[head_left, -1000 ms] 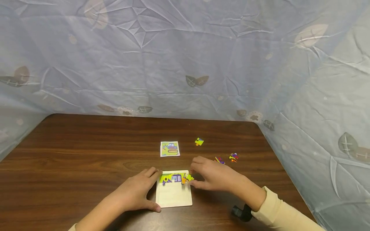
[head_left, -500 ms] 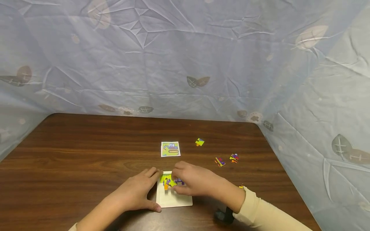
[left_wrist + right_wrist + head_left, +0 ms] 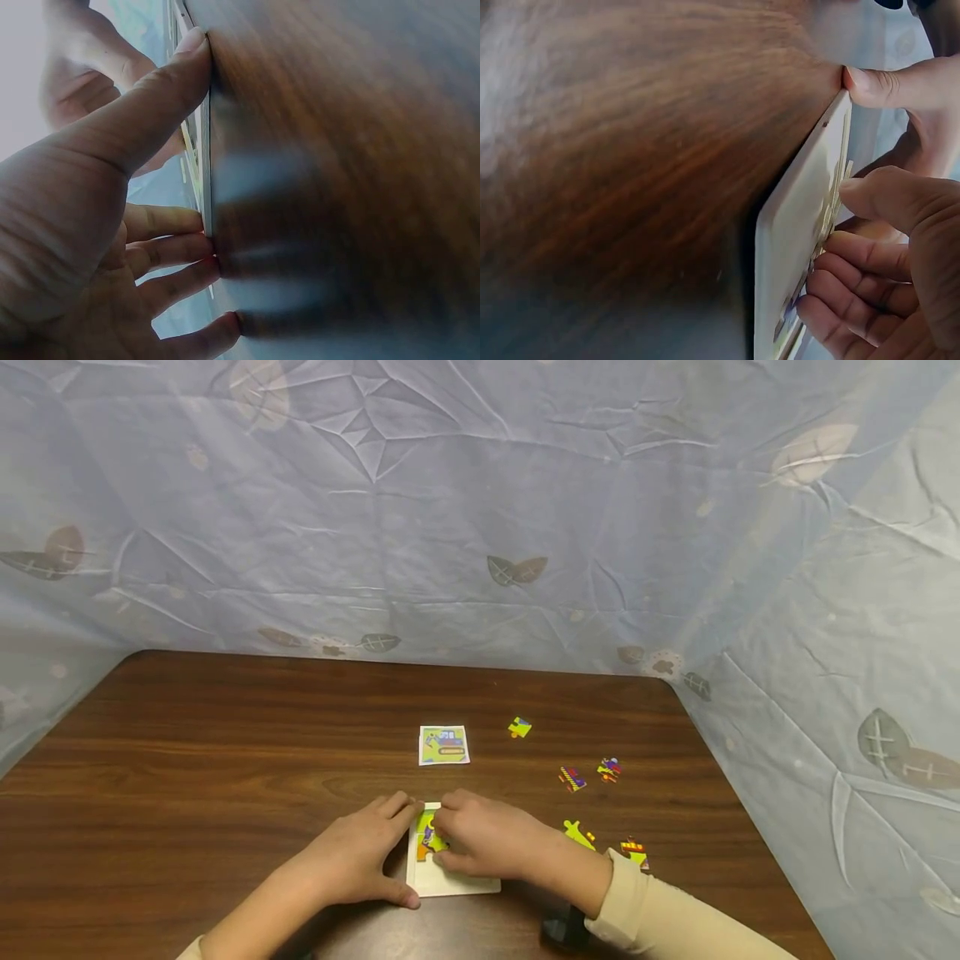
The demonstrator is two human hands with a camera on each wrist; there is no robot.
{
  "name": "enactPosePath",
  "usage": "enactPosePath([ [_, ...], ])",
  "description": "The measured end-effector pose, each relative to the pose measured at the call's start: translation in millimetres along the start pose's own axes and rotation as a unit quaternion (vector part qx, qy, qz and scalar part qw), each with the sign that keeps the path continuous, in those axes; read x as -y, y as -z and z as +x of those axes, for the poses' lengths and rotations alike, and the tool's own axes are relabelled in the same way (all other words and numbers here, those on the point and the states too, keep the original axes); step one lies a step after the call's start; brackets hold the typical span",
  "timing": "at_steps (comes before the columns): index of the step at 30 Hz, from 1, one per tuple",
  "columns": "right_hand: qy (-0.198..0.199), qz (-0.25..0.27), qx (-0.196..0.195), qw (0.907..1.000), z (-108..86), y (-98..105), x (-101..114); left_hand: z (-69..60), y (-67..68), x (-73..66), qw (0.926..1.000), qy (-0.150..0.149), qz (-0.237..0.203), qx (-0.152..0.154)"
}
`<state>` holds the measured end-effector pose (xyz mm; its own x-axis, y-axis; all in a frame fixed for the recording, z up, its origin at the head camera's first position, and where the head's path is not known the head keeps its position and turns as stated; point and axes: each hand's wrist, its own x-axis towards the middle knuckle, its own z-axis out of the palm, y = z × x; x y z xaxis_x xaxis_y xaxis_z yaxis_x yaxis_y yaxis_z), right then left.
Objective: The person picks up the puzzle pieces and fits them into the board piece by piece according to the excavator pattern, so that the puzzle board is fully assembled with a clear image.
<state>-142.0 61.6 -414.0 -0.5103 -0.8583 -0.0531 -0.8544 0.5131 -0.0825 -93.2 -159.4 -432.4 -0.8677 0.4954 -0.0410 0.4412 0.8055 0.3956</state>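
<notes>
A shallow cream puzzle tray (image 3: 459, 884) lies flat near the front of the table. My left hand (image 3: 358, 853) is spread along its left side, thumb at the near corner and fingertips at the far corner. Over the tray, my right hand (image 3: 491, 835) pinches a green puzzle piece (image 3: 424, 850) with an orange patch, at the tray's left side. The right hand covers much of the upper tray and the pieces in it. From the right wrist view, its thumb (image 3: 859, 193) and curled fingers stand close over the tray's surface.
A small printed card (image 3: 443, 746) with an excavator picture lies behind the tray. Loose puzzle pieces lie to the right: a green one (image 3: 519, 727), a striped one (image 3: 572, 778), a purple-red one (image 3: 609, 769) and others (image 3: 578, 835) near the right forearm. Fabric curtains surround the brown table (image 3: 225, 760).
My right hand has moved left with the puzzle piece, from the tray's right edge to its left side. The left hand stays at the tray. Loose pieces by the right forearm came into view.
</notes>
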Motion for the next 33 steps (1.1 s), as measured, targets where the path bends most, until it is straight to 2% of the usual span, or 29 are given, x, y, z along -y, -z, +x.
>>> enactPosePath([
  [9,-0.009,-0.027,-0.006,0.9996,1.3,-2,6,-0.2,0.5,-0.4,1.0,-0.001,0.002,-0.003],
  [19,-0.006,-0.062,-0.031,0.9976,-0.8,-4,15,-0.3,1.0,-0.3,1.0,0.001,0.002,-0.002],
  [33,-0.015,-0.06,-0.036,0.9974,-1.0,-4,17,-0.4,1.1,-1.1,1.0,0.003,0.0,0.001],
])
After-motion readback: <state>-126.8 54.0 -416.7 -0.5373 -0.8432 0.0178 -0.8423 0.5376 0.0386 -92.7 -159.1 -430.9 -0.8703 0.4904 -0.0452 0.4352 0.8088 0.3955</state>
